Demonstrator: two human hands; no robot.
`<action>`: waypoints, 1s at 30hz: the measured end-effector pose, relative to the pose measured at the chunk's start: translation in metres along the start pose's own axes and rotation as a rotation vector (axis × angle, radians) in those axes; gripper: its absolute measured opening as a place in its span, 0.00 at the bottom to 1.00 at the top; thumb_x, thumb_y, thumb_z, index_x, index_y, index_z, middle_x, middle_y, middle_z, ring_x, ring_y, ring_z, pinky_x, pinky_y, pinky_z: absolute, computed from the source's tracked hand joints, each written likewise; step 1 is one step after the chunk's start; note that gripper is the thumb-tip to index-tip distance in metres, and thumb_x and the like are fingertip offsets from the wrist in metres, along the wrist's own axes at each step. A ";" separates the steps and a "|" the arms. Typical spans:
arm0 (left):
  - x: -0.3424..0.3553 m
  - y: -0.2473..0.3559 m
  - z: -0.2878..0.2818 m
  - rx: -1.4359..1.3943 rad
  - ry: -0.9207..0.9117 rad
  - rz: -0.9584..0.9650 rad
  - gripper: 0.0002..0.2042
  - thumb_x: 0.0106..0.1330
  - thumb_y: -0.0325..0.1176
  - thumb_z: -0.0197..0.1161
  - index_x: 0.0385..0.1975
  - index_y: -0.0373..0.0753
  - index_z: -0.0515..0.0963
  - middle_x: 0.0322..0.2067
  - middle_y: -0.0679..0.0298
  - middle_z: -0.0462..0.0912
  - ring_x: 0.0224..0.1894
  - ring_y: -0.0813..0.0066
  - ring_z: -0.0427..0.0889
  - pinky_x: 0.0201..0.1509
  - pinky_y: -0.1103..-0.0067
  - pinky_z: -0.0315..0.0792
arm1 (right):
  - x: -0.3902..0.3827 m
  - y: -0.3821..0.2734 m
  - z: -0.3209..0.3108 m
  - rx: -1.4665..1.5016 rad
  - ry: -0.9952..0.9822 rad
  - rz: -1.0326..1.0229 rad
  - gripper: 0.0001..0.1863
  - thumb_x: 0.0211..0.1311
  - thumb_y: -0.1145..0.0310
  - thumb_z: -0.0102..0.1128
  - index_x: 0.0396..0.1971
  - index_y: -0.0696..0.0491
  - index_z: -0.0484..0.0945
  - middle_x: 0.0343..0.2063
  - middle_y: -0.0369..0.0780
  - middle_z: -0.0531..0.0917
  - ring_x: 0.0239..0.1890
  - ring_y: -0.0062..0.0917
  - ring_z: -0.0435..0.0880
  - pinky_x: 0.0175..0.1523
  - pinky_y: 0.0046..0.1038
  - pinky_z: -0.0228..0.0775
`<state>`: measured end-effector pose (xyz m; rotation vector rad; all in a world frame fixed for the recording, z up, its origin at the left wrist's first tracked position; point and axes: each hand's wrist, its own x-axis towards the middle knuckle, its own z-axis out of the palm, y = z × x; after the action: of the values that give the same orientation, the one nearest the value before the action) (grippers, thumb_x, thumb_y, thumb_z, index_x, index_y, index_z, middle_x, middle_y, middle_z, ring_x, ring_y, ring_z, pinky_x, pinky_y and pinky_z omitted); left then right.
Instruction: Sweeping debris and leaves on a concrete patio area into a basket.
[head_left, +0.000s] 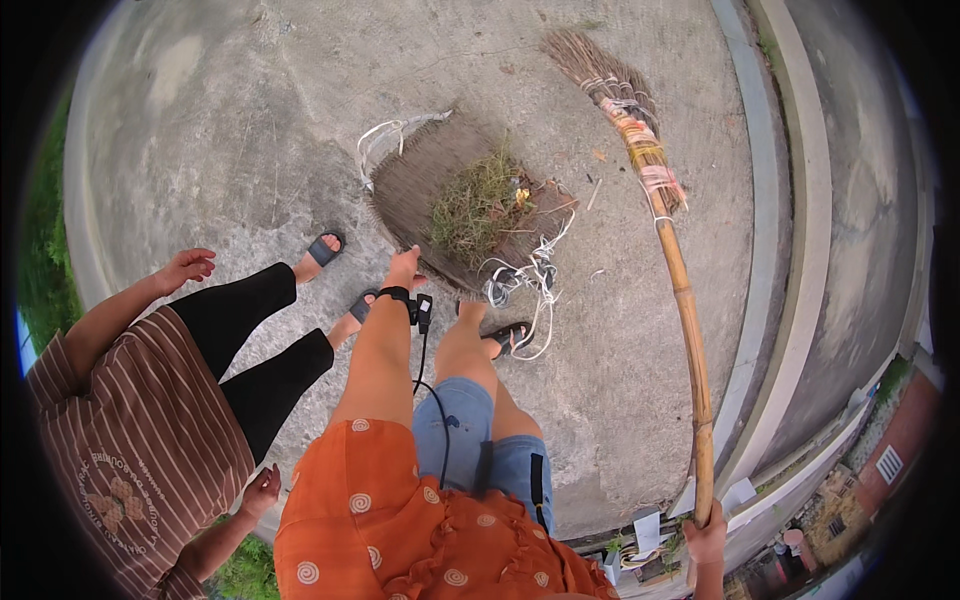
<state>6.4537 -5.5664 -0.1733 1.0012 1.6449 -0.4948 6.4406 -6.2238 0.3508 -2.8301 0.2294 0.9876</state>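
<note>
My right hand [705, 538] is wrapped round the bamboo handle of a long broom [683, 300], off to my right. The broom's twig head, bound with pink and yellow strips, rests on the concrete at the far end. With my left hand [403, 268] I grip the near left edge of a brown fibrous mat [405, 200]; the fingers are partly hidden. A heap of cut green and dry grass [475, 205] lies on the mat, with leaves and small litter at its right side. White cord [540, 275] lies tangled at the near right corner, and another white cord loop [375, 150] sits at the far left.
Another person [160, 420] in a striped brown shirt stands close on my left, hands apart from the mat. A pale concrete kerb [800, 250] runs along the right. Stray twigs and leaves lie on the concrete ground [640, 400]. Greenery borders the far left.
</note>
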 end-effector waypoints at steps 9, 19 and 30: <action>-0.108 -0.026 -0.047 -0.159 -0.254 -0.029 0.32 0.73 0.50 0.57 0.70 0.38 0.58 0.70 0.50 0.61 0.59 0.51 0.75 0.59 0.58 0.77 | 0.348 -0.158 -0.004 0.147 0.022 -0.087 0.24 0.51 0.75 0.60 0.50 0.58 0.69 0.25 0.51 0.81 0.18 0.38 0.81 0.25 0.38 0.74; -0.219 -0.032 -0.115 -0.384 -0.183 -0.017 0.23 0.76 0.47 0.51 0.61 0.37 0.67 0.58 0.53 0.75 0.57 0.52 0.77 0.61 0.56 0.74 | 0.210 0.027 0.005 -0.221 -0.351 -0.044 0.25 0.52 0.71 0.61 0.52 0.56 0.68 0.38 0.57 0.83 0.46 0.53 0.82 0.51 0.48 0.74; -0.317 -0.010 -0.113 -0.361 -0.277 0.027 0.22 0.78 0.45 0.45 0.64 0.36 0.64 0.62 0.49 0.71 0.62 0.48 0.74 0.64 0.51 0.72 | -0.005 0.122 -0.059 -0.081 -0.286 0.145 0.27 0.45 0.66 0.70 0.49 0.53 0.72 0.37 0.54 0.84 0.44 0.52 0.83 0.49 0.47 0.76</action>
<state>6.3957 -5.6008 0.1568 0.6547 1.4060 -0.2887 6.4496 -6.3529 0.3902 -2.7271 0.3728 1.4457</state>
